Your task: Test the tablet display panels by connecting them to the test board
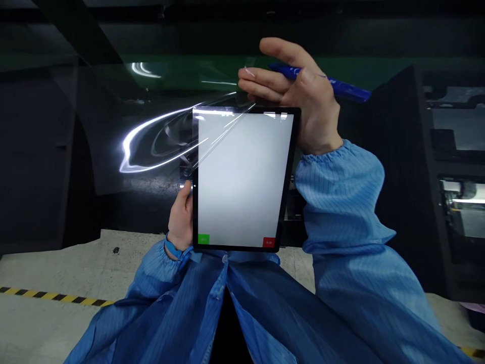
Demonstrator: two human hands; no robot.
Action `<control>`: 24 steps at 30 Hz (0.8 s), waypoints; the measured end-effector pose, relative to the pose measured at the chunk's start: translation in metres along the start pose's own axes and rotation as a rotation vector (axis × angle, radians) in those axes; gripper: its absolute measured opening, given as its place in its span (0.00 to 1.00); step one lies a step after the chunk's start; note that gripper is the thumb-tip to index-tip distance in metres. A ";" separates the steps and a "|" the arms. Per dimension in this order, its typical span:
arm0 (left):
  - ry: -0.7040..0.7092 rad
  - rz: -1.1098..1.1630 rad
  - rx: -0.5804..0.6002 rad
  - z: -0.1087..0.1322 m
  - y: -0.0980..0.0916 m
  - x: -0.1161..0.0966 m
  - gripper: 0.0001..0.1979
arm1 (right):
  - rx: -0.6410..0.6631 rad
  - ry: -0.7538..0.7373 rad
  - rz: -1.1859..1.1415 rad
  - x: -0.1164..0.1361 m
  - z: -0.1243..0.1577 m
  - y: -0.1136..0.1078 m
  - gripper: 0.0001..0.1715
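A tablet stands upright in front of my body, its screen lit plain white, with a green box at the lower left and a red box at the lower right. My left hand grips its left edge, thumb in front and the other fingers hidden behind. A clear plastic film curls out past the tablet's upper left corner, bright with reflections. Above the top right corner is my right hand, fingers stretched to the left, with a blue marker pen tucked under the thumb. The film reaches near those fingertips; whether they pinch it is unclear.
Dark equipment with openings stands at the right, and a dark cabinet panel at the left. Behind the tablet lies a dark green surface. Black-and-yellow tape crosses the grey floor.
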State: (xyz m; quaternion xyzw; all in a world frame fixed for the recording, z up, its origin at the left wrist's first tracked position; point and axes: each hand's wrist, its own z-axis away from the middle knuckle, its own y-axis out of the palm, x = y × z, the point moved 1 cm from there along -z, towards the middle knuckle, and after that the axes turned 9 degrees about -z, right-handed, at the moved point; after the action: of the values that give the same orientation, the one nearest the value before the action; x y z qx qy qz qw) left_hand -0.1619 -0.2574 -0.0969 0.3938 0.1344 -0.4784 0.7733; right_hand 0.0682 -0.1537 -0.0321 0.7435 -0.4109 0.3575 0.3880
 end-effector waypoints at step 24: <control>0.006 0.003 -0.029 0.002 0.007 -0.002 0.16 | 0.013 -0.058 -0.011 -0.008 0.001 -0.007 0.23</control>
State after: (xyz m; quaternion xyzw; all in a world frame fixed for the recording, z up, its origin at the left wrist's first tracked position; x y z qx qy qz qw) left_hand -0.1578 -0.2561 -0.0911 0.3839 0.1429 -0.4741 0.7794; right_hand 0.0718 -0.1489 -0.0412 0.7585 -0.4155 0.3361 0.3731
